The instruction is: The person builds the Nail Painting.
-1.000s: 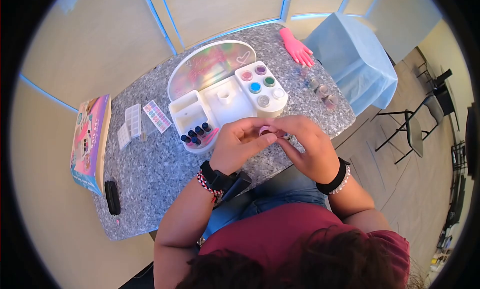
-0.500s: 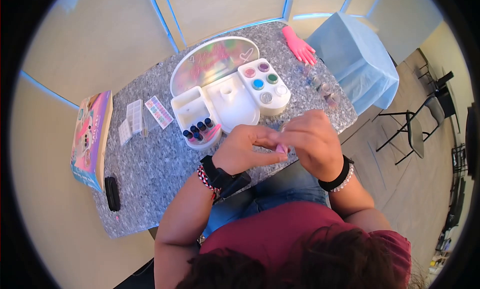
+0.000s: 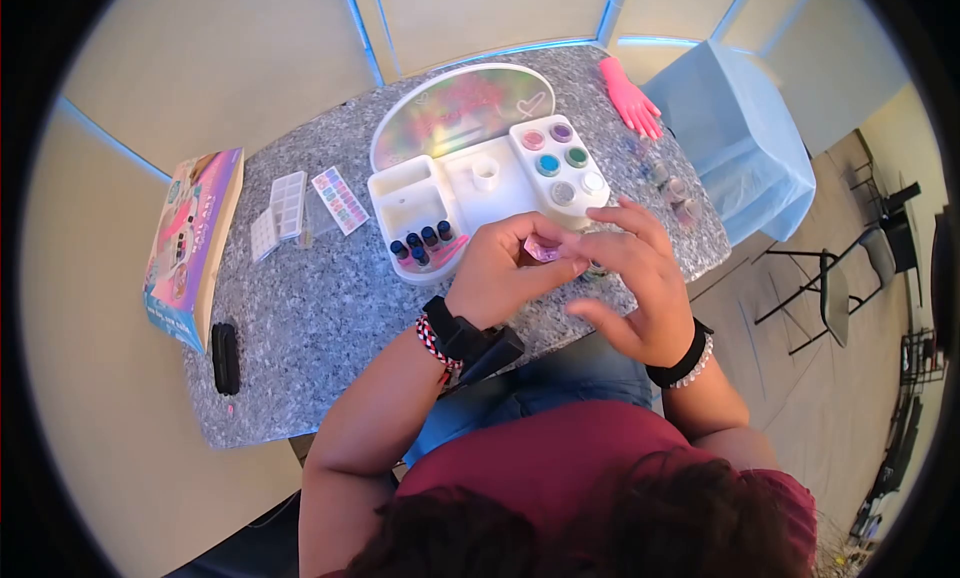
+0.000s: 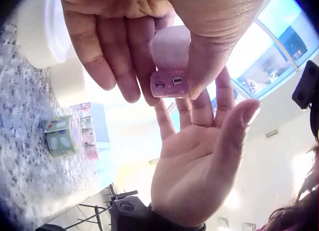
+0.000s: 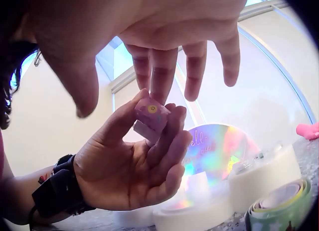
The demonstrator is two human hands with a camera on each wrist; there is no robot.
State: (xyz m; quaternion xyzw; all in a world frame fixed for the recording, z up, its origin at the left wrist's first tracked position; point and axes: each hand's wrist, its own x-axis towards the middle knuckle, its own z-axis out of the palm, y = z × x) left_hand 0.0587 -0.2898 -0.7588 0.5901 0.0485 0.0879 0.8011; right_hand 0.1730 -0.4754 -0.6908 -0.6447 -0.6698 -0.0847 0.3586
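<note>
My left hand (image 3: 505,273) pinches a small pink patterned roll (image 3: 542,249) between thumb and fingers, in front of the white nail-art case (image 3: 482,214). In the left wrist view the roll carries a tiny speech-bubble print, with a plain whitish part beside it. A yellow smiley shows on its pink film in the right wrist view. My right hand (image 3: 640,288) is spread beside it, thumb well apart and fingertips close to the roll. A green patterned roll (image 4: 62,136) stands on the table below the hands, mostly hidden in the head view.
The case holds dark-capped polish bottles (image 3: 420,246), glitter pots (image 3: 548,165) and an upright iridescent panel (image 3: 465,113). Left lie a sticker sheet (image 3: 340,200), white trays (image 3: 288,204), a box (image 3: 190,243) and a black case (image 3: 226,358). A pink practice hand (image 3: 632,100) lies at far right.
Both hands worked close together at the pink roll before. My right hand has since loosened and spread its fingers, while the left keeps its pinch. The head view has shifted slightly.
</note>
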